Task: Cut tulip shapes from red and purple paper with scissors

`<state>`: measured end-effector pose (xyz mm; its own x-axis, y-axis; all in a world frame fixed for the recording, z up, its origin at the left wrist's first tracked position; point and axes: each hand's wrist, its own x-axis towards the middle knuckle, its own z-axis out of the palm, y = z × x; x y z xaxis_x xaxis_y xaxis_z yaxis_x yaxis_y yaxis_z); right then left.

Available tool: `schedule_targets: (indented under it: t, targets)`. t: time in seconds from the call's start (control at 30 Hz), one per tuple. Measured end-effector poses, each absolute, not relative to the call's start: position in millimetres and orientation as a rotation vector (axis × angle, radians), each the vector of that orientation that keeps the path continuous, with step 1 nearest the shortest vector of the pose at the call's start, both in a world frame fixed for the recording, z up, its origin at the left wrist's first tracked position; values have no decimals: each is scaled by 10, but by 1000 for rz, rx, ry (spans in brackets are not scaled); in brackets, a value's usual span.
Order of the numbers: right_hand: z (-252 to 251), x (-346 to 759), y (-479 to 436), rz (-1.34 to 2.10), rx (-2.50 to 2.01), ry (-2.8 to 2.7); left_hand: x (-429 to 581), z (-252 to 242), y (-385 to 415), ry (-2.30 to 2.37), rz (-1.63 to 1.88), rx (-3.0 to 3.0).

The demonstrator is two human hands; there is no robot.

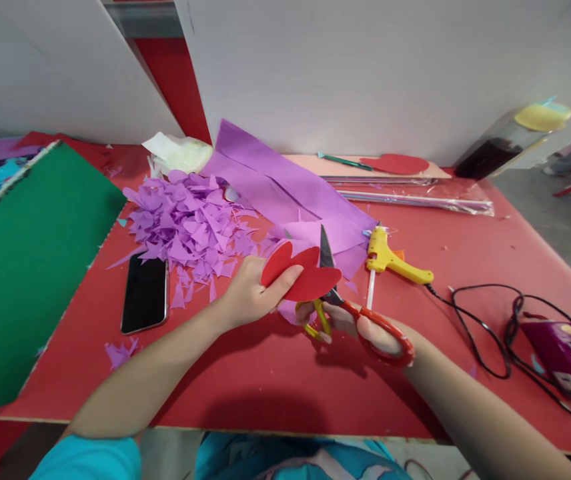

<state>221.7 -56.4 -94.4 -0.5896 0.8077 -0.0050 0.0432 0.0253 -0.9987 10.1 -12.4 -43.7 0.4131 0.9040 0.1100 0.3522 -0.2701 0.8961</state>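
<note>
In the middle of the view my left hand pinches a red paper cutout with rounded lobes, thumb on top. My right hand grips scissors with one red and one yellow handle loop. Their blades are apart and meet the cutout's right side; part of the lower blade is hidden behind the paper. Under and behind my hands lie purple sheets. To the left is a heap of pointed purple paper scraps.
A black phone lies left of my forearm, beside a green board. On the right are a yellow glue gun, its looping cord and a purple box. A red oval piece, a green pencil and a bottle are at the back.
</note>
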Motion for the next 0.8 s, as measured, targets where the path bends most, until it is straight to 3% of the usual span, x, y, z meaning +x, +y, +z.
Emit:
schedule_targets:
  t: [0.03, 0.27, 0.8]
  targets:
    - [-948, 2211, -555, 1777, -740, -1709, 116, -443, -134, 1087, 848, 1847]
    - [-957, 2121, -580, 1940, -609, -1516, 198, -530, -203, 1087, 1097, 1983]
    - [-1082, 1933, -711, 1839, -756, -1442, 313, -671, -319, 1085, 1242, 1892]
